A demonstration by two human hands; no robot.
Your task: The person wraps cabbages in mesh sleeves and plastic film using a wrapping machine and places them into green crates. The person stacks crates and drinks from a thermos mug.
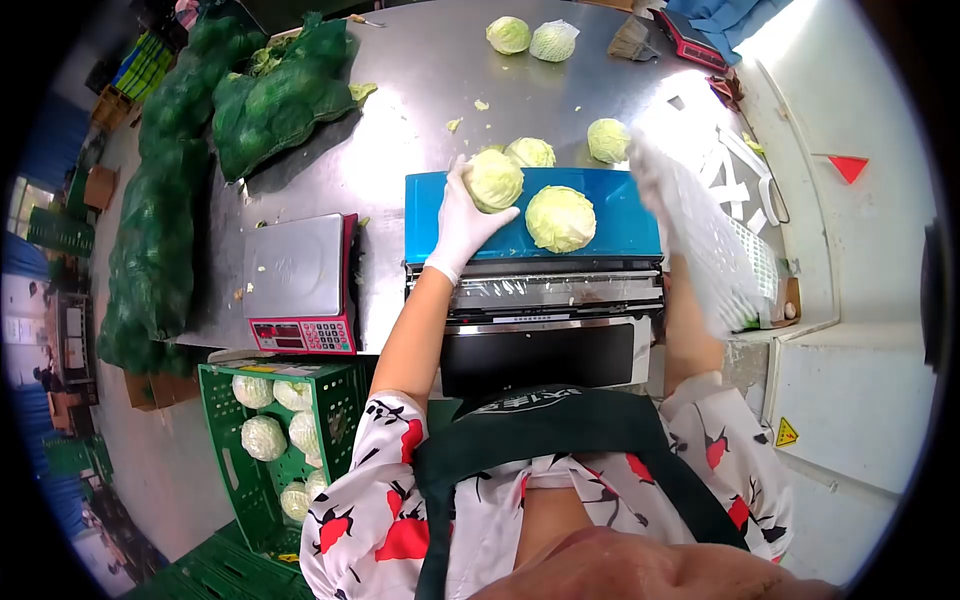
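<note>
My left hand [470, 212], in a white glove, grips a pale green cabbage [495, 180] from its left side, over the blue top of a wrapping machine [620, 215]. A second cabbage [560, 219] rests on that blue top, just right of the held one. My right hand [650, 175], also gloved, is at the machine's right end and blurred by motion. From it hangs a whitish, see-through net sleeve [715, 250], smeared too. Right behind the machine sit two more cabbages, one [530, 153] near my left hand and another [608, 140] near my right.
A scale [295, 268] stands left of the machine. Full green net sacks [285, 100] lie at the back left. Below, a green crate [235, 450] holds several wrapped cabbages. At the back are a bare cabbage [508, 35], a netted cabbage [554, 41] and a brush [632, 40].
</note>
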